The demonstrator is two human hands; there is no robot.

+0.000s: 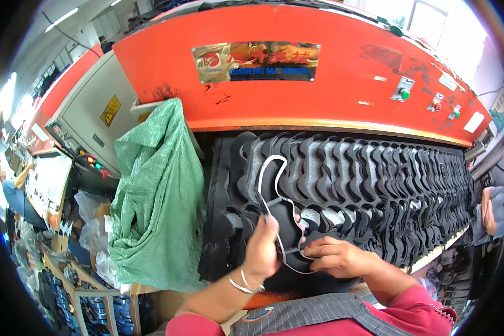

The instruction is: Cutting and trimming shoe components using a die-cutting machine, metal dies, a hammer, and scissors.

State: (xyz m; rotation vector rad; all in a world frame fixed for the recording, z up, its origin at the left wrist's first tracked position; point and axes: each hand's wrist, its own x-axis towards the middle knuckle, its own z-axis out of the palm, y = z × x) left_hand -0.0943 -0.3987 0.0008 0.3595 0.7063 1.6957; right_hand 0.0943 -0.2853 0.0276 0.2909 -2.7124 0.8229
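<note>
I hold a cutting die (pixel 263 175), a curved metal outline with a pale rim and crossbars inside, above the black sheet material. Its long end points away from me, tilted a little to the left. My left hand (pixel 263 246) is closed round its left side, the thumb on the near face and fingertips showing past the right rim. At the die's lower right end, my right hand (pixel 339 257) has its fingers bent and pressed against the rim. Beneath and to the right spreads a black foam-like sheet (pixel 221 241) with rows of wavy cut-outs; loose strips stand up along them.
A large orange press (pixel 347 73) with buttons spans the far side. Green woven sheeting (pixel 157 213) hangs at the left, beside a grey cabinet (pixel 92 120). A wooden rack (pixel 95 294) stands lower left. Other people (pixel 17 193) appear at the far left and the right edge (pixel 493 210).
</note>
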